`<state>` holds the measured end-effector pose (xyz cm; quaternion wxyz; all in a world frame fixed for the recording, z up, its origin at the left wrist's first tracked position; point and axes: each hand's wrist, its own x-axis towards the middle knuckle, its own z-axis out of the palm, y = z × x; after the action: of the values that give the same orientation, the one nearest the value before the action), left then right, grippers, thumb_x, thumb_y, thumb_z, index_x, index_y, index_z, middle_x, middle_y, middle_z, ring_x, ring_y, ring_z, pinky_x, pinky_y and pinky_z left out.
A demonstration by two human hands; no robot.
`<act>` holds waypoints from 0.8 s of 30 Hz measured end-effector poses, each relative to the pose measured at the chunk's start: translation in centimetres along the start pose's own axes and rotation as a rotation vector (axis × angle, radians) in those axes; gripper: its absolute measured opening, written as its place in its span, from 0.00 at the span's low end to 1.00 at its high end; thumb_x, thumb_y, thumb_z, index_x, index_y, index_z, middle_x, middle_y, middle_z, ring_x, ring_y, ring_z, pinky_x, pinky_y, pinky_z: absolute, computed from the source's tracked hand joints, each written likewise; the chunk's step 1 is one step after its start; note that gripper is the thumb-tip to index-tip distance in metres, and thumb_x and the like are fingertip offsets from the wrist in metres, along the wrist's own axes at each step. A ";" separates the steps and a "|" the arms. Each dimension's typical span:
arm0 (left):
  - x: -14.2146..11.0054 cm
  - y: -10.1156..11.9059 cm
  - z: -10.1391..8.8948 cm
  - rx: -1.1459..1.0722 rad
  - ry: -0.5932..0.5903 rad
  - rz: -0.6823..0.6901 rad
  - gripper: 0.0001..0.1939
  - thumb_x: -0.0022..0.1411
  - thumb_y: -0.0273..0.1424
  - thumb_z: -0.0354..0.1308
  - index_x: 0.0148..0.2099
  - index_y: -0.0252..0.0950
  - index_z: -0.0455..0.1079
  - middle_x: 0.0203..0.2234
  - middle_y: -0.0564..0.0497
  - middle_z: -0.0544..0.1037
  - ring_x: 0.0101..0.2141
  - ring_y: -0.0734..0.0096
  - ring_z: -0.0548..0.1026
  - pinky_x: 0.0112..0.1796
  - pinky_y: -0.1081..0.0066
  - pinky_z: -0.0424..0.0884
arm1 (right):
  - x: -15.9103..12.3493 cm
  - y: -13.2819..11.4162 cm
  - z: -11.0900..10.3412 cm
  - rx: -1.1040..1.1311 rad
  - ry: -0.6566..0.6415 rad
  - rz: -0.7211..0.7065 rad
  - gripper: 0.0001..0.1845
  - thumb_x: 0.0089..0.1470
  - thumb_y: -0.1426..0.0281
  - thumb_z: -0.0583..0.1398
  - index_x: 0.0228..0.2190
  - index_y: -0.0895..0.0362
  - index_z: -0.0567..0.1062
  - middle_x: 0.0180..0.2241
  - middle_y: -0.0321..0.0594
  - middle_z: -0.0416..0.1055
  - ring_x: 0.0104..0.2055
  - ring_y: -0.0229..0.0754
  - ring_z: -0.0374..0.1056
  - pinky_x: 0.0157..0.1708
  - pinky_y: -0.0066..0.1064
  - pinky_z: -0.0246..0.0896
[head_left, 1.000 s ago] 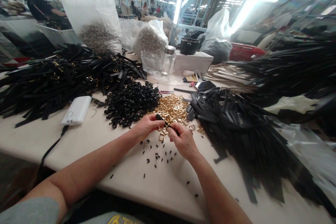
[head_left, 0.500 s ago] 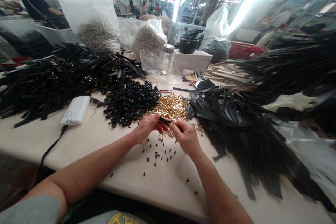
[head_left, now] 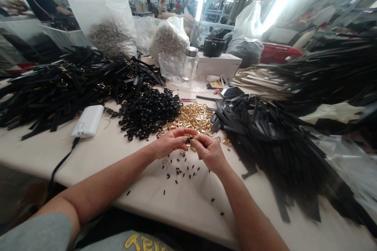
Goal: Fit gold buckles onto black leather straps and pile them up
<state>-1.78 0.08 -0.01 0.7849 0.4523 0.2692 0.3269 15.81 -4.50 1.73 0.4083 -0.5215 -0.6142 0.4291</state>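
Observation:
My left hand (head_left: 169, 142) and my right hand (head_left: 208, 151) meet over the near edge of a heap of gold buckles (head_left: 196, 115). Between their fingertips is a black strap (head_left: 189, 139), mostly covered by the fingers; only a short dark piece shows. Both hands are closed on it, the left with thumb and fingers, the right in a pinch. Whether a buckle sits on the strap I cannot make out. Left of the buckles lies a pile of small black loops (head_left: 149, 111). To the right spreads a bundle of loose black straps (head_left: 265, 145).
Small black bits (head_left: 178, 172) are scattered on the table (head_left: 165, 211). A white power bank (head_left: 88, 120) with a cable lies left. Buckled straps (head_left: 73, 82) are heaped behind it. At the back stand a glass bottle (head_left: 190, 64), a black pot (head_left: 214, 47) and plastic bags (head_left: 171, 43).
The strap stretched visibly between my hands earlier; now it is turned and mostly hidden by the fingers. My hands have drawn closer together. The view has shifted slightly.

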 end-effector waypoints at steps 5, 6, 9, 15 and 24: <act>0.1 0.1 -0.5 0.165 -0.020 0.001 0.20 0.50 0.36 0.68 0.45 0.33 0.76 0.35 0.46 0.79 0.31 0.74 0.74 0.33 0.73 0.70 | -0.1 -0.3 -0.1 -0.109 -0.046 -0.035 0.17 0.55 0.61 0.59 0.20 0.56 0.69 0.14 0.29 0.60 0.16 0.31 0.55 0.19 0.25 0.50; 0.2 0.2 -0.4 0.171 0.002 0.005 0.19 0.49 0.35 0.69 0.43 0.32 0.76 0.33 0.47 0.79 0.30 0.74 0.74 0.32 0.73 0.70 | -0.1 -0.3 -0.3 -0.128 -0.056 -0.040 0.17 0.56 0.61 0.58 0.20 0.56 0.69 0.14 0.29 0.60 0.17 0.31 0.56 0.19 0.25 0.50; 0.2 0.6 -0.1 0.147 0.043 0.004 0.19 0.45 0.35 0.71 0.38 0.31 0.75 0.27 0.49 0.79 0.27 0.74 0.74 0.31 0.72 0.70 | -0.1 -0.3 -0.7 -0.165 -0.098 -0.039 0.16 0.57 0.60 0.58 0.22 0.56 0.70 0.15 0.29 0.61 0.17 0.31 0.57 0.20 0.25 0.52; 0.0 1.0 0.5 0.187 0.091 0.015 0.18 0.43 0.34 0.72 0.35 0.30 0.74 0.26 0.50 0.78 0.24 0.76 0.74 0.29 0.73 0.71 | 0.2 0.2 -1.3 -0.220 -0.147 -0.023 0.18 0.57 0.59 0.57 0.21 0.56 0.70 0.15 0.30 0.63 0.19 0.32 0.59 0.22 0.25 0.53; -0.1 0.6 0.3 0.238 0.111 0.045 0.18 0.49 0.35 0.68 0.41 0.30 0.75 0.26 0.48 0.80 0.25 0.74 0.76 0.28 0.74 0.73 | 0.2 0.0 -1.5 -0.254 -0.152 -0.018 0.19 0.60 0.59 0.54 0.22 0.56 0.71 0.15 0.31 0.65 0.20 0.33 0.60 0.24 0.25 0.54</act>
<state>-1.77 0.05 0.68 0.7021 0.5292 0.3389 0.3349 17.22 -4.14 2.15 0.2950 -0.5293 -0.6975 0.3824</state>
